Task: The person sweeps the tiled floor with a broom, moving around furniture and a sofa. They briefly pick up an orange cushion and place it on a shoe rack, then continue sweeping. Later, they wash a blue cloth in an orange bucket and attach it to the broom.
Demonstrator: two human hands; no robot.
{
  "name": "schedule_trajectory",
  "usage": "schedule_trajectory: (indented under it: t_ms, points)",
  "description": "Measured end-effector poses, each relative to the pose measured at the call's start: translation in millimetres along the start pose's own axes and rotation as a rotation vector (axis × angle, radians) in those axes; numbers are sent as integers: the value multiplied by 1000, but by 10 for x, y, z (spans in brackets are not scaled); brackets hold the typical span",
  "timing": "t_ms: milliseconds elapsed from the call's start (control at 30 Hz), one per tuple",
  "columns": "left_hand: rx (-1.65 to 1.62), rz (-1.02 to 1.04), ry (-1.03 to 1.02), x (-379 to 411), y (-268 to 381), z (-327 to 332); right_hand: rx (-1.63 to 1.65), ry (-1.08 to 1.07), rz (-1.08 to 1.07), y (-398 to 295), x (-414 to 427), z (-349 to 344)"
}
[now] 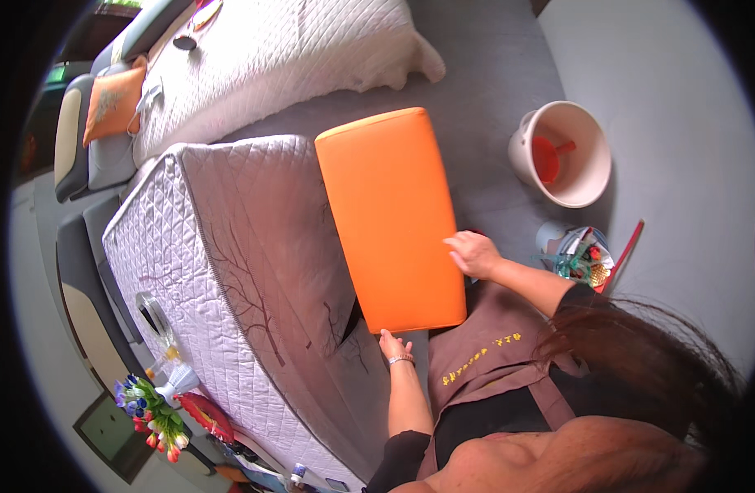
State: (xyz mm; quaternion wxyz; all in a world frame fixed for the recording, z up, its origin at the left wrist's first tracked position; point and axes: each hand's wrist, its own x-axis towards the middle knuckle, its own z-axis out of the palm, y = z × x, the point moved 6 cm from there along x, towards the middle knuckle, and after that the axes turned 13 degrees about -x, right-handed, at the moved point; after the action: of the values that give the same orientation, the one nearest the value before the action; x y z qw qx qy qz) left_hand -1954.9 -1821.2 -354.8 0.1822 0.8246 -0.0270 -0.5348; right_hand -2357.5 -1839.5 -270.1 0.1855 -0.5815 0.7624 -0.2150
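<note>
A large rectangular orange padded block [393, 222], a cushion or stool top, is tilted in front of me beside the covered table. My left hand [399, 348], with a bracelet at the wrist, is at its near short edge. The thumb touches the edge and the other fingers are partly spread below it. My right hand [474, 254] has its fingertips on the right long edge. The block's underside is hidden, so I cannot tell how firmly either hand grips it or what the block rests on. My brown apron [476, 357] is close behind it.
On the floor to the right are a pale bucket [584, 157] holding a red dipper [545, 160] and a bin [553, 237] of rubbish. A quilted table cover [167, 246] bears artificial flowers [158, 419] and a tape roll [152, 317]. Another quilt-covered surface [278, 55] stands beyond.
</note>
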Motion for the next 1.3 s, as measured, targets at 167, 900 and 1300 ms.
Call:
schedule_trajectory:
  t_ms: [167, 900, 1300]
  points:
    - [-188, 31, 216, -103, 145, 463, -69, -205, -832, -1115, 725, 971]
    - [-535, 288, -99, 424, -142, 261, -368, -389, -589, -1353, 1062, 1292]
    - [-638, 337, -96, 455, -197, 207, -612, 62, -905, 70, 2947, 789]
